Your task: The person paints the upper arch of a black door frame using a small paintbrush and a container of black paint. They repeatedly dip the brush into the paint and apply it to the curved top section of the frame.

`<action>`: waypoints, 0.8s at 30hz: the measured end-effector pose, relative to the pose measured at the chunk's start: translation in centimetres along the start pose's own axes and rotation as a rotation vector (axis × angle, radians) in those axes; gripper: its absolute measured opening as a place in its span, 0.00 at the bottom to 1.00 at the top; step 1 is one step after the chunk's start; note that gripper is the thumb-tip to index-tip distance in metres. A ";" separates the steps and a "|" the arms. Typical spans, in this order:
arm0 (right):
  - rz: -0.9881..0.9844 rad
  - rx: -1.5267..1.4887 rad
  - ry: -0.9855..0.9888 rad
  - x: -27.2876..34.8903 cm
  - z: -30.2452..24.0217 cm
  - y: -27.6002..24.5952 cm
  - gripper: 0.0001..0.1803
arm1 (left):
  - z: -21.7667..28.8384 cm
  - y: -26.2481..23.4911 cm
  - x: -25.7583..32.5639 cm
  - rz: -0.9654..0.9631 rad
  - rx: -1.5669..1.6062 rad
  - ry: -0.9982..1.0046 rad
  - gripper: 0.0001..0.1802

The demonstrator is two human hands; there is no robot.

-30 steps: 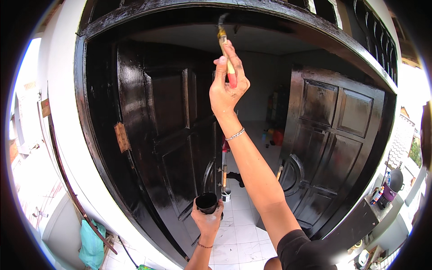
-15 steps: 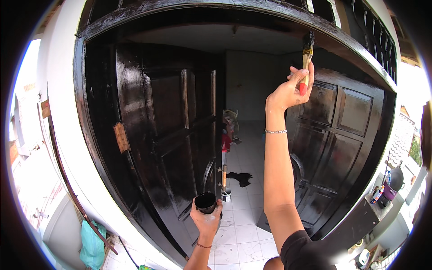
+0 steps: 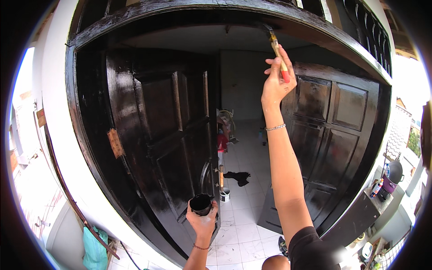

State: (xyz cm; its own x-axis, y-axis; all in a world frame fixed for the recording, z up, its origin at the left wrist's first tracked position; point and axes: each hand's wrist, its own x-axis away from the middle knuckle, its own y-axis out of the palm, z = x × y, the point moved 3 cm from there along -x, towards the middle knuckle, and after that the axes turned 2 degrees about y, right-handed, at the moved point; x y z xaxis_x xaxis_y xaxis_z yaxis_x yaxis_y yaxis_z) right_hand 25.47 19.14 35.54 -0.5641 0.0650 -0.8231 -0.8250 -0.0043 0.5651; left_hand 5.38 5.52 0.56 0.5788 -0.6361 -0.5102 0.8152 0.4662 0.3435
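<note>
Low in front of me, my left hand [image 3: 202,223] is wrapped round a black cup [image 3: 200,204], dark inside and held mouth up. My right hand [image 3: 277,81] is raised high and grips a paintbrush [image 3: 276,47] by its pale handle with a red end. The dark bristles point up and touch the underside of the door frame's top beam [image 3: 243,30]. That beam is dark, with a browner stretch to the right of the brush. Behind the cup stands the left door leaf [image 3: 166,108], glossy black and panelled.
The right door leaf [image 3: 330,130] stands swung inward. Inside, a small paint can [image 3: 225,194] and a black cloth [image 3: 238,178] rest on the white tiled floor. A purple pot [image 3: 389,185] and spray can [image 3: 377,188] sit on a cabinet at right. A turquoise bag [image 3: 95,249] lies lower left.
My right hand has moved the brush left along the underside of the top beam, tilting it leftward. My left hand still holds the cup low. The whole view has shifted slightly.
</note>
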 end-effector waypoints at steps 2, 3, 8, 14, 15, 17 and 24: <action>0.156 0.028 0.019 -1.3 0.4 -2.4 0.17 | -0.5 -0.1 -0.1 -0.003 -0.016 0.001 0.17; 0.256 0.051 0.036 -1.5 0.7 -3.3 0.17 | -0.7 0.0 -0.1 -0.007 -0.021 0.002 0.17; 0.360 -0.125 0.157 -1.6 0.9 -1.3 0.22 | -1.1 0.7 -0.3 -0.006 -0.041 0.054 0.16; 0.006 -0.373 0.376 4.4 -0.8 6.2 0.21 | -0.5 0.7 0.0 -0.017 -0.055 0.045 0.15; -0.055 -0.378 0.403 5.1 -0.7 6.3 0.20 | -0.4 0.7 0.1 -0.019 -0.057 0.052 0.15; -0.115 -0.287 0.377 5.1 -0.4 5.5 0.19 | -0.1 0.7 0.2 -0.015 -0.062 0.070 0.15; 0.222 -0.151 0.189 -1.4 2.0 -0.7 0.18 | 0.5 0.5 0.1 -0.002 -0.060 0.061 0.15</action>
State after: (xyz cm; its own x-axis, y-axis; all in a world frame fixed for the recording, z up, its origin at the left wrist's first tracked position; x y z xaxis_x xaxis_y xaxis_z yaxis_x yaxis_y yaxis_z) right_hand 26.91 21.04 36.35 -0.7155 -0.1407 -0.6843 -0.6686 -0.1462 0.7291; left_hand 5.90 5.38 1.13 0.5736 -0.5989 -0.5588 0.8125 0.5025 0.2954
